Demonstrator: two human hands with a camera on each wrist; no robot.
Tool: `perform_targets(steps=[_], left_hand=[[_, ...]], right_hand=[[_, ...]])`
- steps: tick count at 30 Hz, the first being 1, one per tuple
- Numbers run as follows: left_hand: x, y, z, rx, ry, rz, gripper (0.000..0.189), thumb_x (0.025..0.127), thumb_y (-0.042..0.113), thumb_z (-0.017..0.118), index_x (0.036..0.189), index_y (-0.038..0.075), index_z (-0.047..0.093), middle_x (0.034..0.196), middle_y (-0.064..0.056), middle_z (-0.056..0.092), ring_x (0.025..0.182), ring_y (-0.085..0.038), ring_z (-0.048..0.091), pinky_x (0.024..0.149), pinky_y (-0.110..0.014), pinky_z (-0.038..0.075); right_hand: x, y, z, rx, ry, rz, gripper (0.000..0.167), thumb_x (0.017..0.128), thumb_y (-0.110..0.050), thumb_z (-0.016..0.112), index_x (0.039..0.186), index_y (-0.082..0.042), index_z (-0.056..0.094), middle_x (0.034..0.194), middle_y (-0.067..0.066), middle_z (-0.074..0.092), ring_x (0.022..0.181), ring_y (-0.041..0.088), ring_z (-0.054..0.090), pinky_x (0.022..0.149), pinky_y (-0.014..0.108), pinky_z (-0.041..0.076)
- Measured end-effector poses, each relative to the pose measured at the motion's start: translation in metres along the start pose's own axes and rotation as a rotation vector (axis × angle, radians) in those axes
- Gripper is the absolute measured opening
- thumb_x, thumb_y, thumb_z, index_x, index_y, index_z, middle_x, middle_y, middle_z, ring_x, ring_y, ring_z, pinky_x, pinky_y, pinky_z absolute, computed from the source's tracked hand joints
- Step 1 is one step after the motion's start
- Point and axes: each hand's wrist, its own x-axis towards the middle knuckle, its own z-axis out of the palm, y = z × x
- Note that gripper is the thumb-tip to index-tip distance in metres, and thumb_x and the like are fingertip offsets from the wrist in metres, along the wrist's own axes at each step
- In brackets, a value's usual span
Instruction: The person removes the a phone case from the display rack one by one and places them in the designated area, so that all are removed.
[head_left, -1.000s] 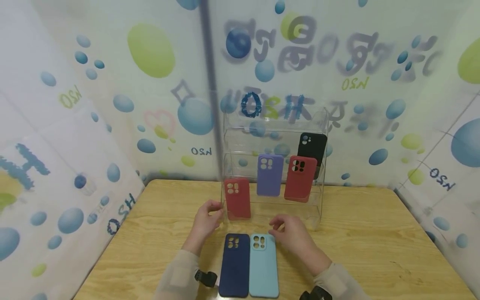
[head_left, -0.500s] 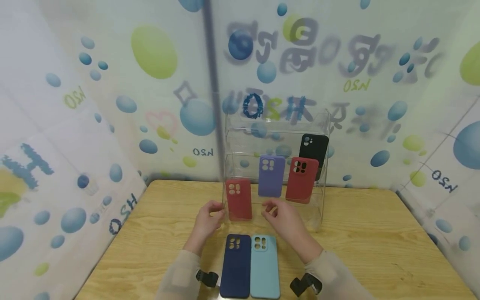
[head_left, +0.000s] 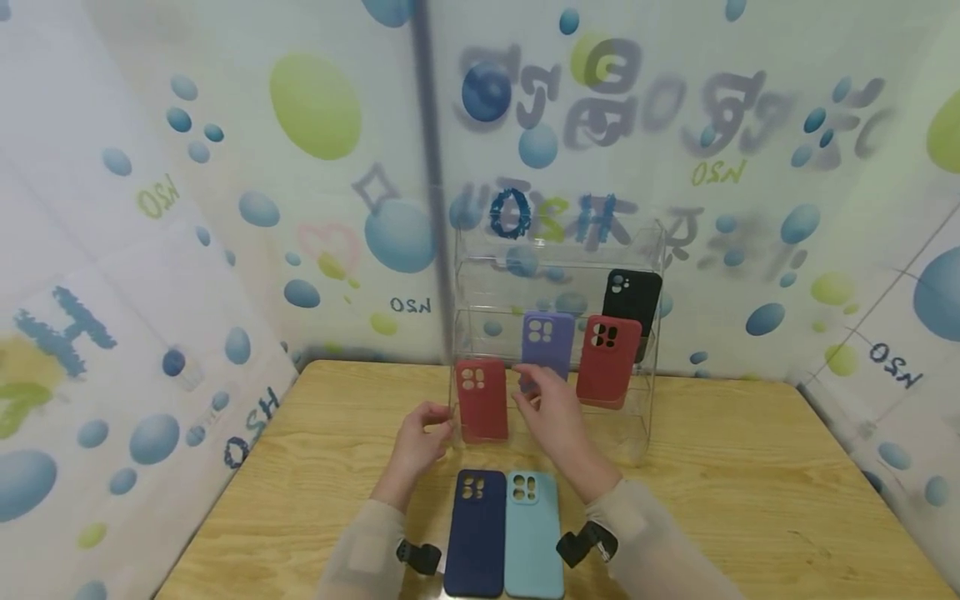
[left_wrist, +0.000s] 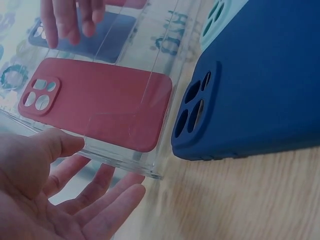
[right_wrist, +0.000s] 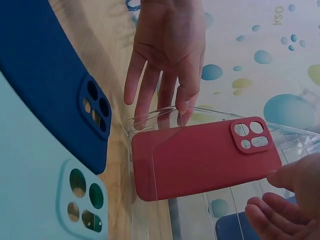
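My left hand (head_left: pixel 416 442) is at the left edge of a clear acrylic display stand (left_wrist: pixel 125 166), thumb at the front of its side panel and fingers around the outside. Close by, a red phone case (head_left: pixel 482 404) leans in the lowest tier. My right hand (head_left: pixel 555 417) is raised just right of that case, fingers loosely bent with nothing between them. Its thumb (right_wrist: pixel 281 177) overlaps the case's upper edge in the right wrist view. Behind this hand, a purple phone case (head_left: pixel 551 337) is partly hidden.
A dark blue phone case (head_left: pixel 475 537) and a light blue one (head_left: pixel 532 542) lie side by side on the wooden table (head_left: pixel 750 483), in front of the stand. Higher on the stand's right are another red case (head_left: pixel 609 371) and a black case (head_left: pixel 637 296).
My right hand has moved up and left, from above the light blue case to beside the lower red case. The left hand stays at the stand's edge.
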Motion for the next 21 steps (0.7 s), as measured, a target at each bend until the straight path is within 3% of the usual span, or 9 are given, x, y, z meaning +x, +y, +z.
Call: perform_targets(steps=[4,13,21], left_hand=[[0.000,-0.001,0.000,-0.005,-0.004,-0.002,0.020,0.098,0.010,0.064,0.116,0.001,0.063,0.125,-0.024,0.065,0.096,-0.026,0.069,0.071,-0.039,0.062],[0.001,0.000,0.001,-0.007,-0.005,-0.011,0.019,0.099,0.010,0.063,0.116,0.002,0.064,0.125,-0.023,0.066,0.097,-0.026,0.068,0.072,-0.038,0.062],[0.001,0.001,0.000,0.001,-0.006,-0.007,0.018,0.099,0.009,0.062,0.115,0.001,0.063,0.124,-0.023,0.065,0.097,-0.026,0.068,0.072,-0.038,0.062]], right_hand=[[0.008,-0.003,0.003,0.014,0.005,0.009,0.037,0.094,-0.008,0.075,0.130,-0.013,0.068,0.108,0.007,0.068,0.087,0.019,0.070,0.076,0.035,0.060],[0.019,-0.006,0.009,0.022,-0.023,-0.077,0.038,0.098,-0.012,0.071,0.136,-0.014,0.066,0.120,0.008,0.066,0.093,0.020,0.071,0.079,0.038,0.060],[0.021,-0.006,0.012,0.013,-0.026,-0.080,0.034,0.097,-0.010,0.072,0.131,-0.012,0.069,0.114,0.011,0.068,0.090,0.021,0.071,0.077,0.036,0.059]])
